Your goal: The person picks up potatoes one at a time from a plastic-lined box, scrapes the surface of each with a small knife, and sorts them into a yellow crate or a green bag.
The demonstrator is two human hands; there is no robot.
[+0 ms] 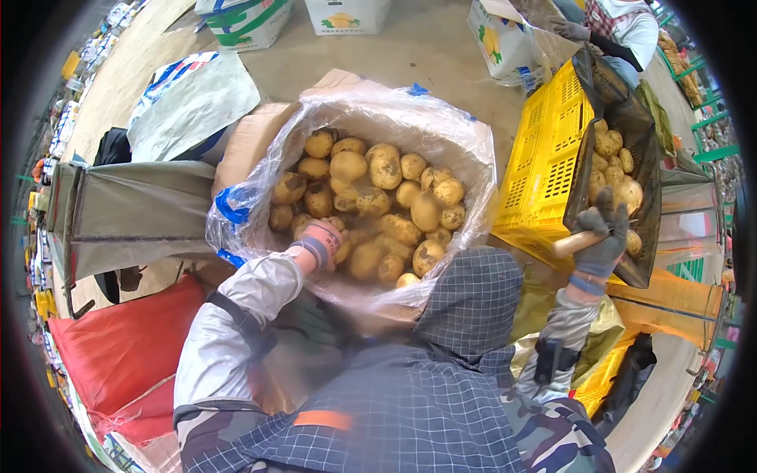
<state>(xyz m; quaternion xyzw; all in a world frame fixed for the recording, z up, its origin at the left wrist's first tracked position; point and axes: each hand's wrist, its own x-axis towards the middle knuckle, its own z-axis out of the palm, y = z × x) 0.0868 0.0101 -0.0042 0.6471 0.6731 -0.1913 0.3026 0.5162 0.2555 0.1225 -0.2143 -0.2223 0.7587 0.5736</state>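
Observation:
My left hand (320,240), in a pinkish-grey glove, reaches into the near left part of a plastic-lined cardboard box (264,138) full of potatoes (384,169). It touches potatoes there, but its fingers are mostly hidden. On the right, my right hand (597,244), in a grey glove, is closed around a pale wooden handle (578,243); whatever is at the handle's other end does not show. Some of that hand's fingers point towards a larger, pale potato (628,195) in a dark-lined crate (648,150), where more potatoes lie.
Yellow plastic crates (544,158) stand beside the box on the right. A red sack (130,339) lies at the left, near a grey fabric-covered stand (142,209). Printed cartons (347,16) stand on the floor ahead. Another person (631,35) is at the upper right.

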